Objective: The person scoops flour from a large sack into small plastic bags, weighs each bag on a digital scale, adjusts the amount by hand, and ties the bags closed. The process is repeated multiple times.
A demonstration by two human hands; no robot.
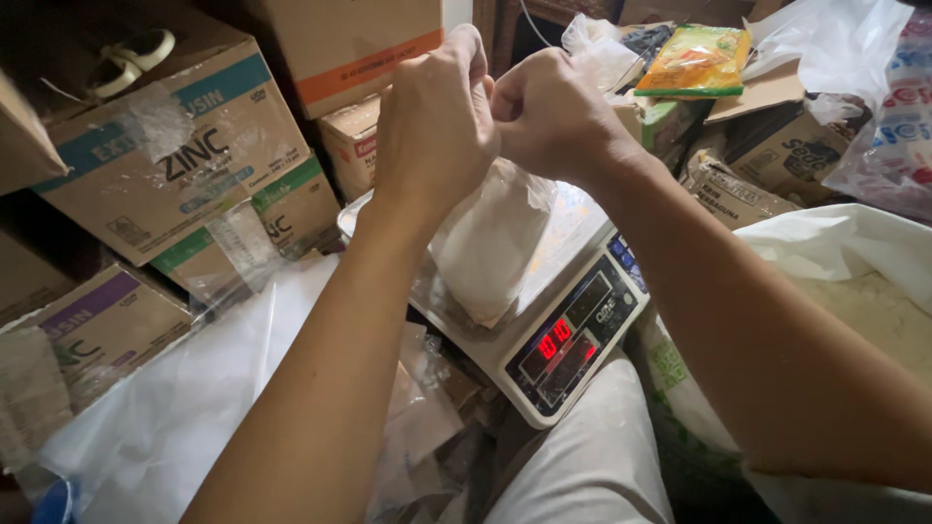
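Observation:
A clear plastic bag (490, 243) filled with white powder rests on the steel platform of a digital scale (573, 335) whose red display is lit. My left hand (437, 121) and my right hand (549, 112) are held close together above the bag, both pinching its gathered top. The bag's neck is hidden behind my fingers.
Stacked cardboard boxes (184, 146) fill the left and back. A large open sack of white powder (874, 301) lies at the right. Clear plastic sheets (194, 388) lie at lower left. A yellow-orange packet (694, 60) and other bags sit at the back right.

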